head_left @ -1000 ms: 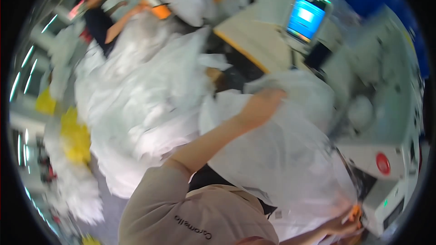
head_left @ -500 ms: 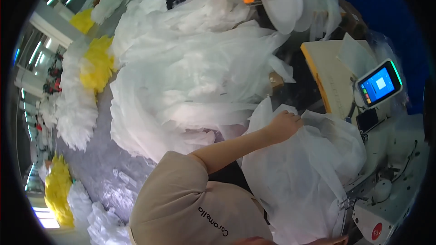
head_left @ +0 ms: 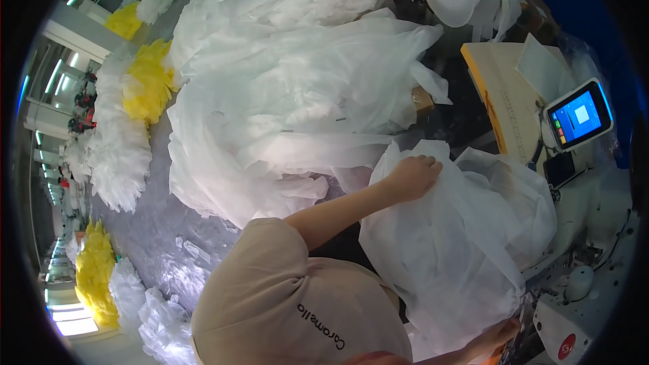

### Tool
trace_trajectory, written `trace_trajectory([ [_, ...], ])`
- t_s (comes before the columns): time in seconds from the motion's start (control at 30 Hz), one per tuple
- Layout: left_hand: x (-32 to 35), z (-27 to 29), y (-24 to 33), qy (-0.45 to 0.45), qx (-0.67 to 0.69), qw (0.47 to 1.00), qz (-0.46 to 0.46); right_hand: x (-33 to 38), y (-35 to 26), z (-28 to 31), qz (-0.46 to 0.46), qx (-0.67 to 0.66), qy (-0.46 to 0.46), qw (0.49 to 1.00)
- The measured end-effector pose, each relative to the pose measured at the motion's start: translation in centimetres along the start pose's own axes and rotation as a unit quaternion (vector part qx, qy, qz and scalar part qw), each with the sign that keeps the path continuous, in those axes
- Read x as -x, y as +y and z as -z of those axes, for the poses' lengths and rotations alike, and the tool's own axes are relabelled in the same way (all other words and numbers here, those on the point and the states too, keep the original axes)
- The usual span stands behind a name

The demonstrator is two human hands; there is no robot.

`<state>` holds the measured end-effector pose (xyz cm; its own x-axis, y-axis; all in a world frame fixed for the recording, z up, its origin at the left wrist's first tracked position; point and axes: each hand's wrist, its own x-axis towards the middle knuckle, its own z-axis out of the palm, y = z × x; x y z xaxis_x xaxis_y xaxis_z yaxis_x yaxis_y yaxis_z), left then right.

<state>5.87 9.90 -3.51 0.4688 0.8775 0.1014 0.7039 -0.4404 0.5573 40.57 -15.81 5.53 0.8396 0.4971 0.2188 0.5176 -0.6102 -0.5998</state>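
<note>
Grey floor [head_left: 150,233], glossy in places: bears yellow bundles [head_left: 149,81], white bundles [head_left: 118,145] and a clear strip [head_left: 196,251] toward the left; a large pile of sheer white fabric [head_left: 291,94] borders it, the support underneath hidden from view. Tan worktop [head_left: 508,81], yellow-orange along its left edge: a pale flat sheet [head_left: 540,67] rests on it. Surface beneath the white cloth [head_left: 446,243] near the worktop: covered, not identifiable.

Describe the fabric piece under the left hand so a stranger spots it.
Start at the big white heap filling the upper middle. Go down and right to a smaller, sheer white fabric piece beside the tan shirt. Unlike the heap, it has the person's left hand on its upper part.
</note>
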Motion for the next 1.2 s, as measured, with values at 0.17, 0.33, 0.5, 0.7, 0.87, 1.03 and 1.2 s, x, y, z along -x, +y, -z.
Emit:
trace_trajectory([
  [0.17, -1.1, 0.5, 0.4, 0.064, 0.138, 0.986, -0.069, 0.6, -2.3, 1.3, 0.113, 0.115, -0.001, 0.987],
  [0.33, -5.2, 1.7, 3.1, 0.069, 0.165, 0.975, -0.133, 2.4, -2.1, 1.8, -0.258, -0.116, 0.04, 0.958],
  [0.5, -8.5, 2.9, 9.3, -0.069, 0.29, 0.939, -0.173, 5.3, 1.3, 6.2, -0.334, -0.388, 0.087, 0.854],
  [0.7, -6.7, 1.1, 15.1, -0.054, 0.086, 0.954, -0.283, 5.8, 2.8, 7.8, -0.064, 0.147, 0.193, 0.968],
  [0.87, -8.1, -1.2, 15.0, 0.044, 0.146, 0.943, -0.297, 4.6, 7.1, 6.4, -0.002, 0.118, 0.2, 0.973],
  [1.03, -9.5, -3.5, 14.3, 0.106, 0.033, 0.949, -0.295, 1.9, 8.2, 6.7, 0.193, 0.468, 0.21, 0.837],
  [1.2, -5.7, -1.9, 8.3, -0.056, 0.126, 0.964, -0.227, 1.2, 4.5, 6.7, 0.214, 0.457, 0.219, 0.835],
])
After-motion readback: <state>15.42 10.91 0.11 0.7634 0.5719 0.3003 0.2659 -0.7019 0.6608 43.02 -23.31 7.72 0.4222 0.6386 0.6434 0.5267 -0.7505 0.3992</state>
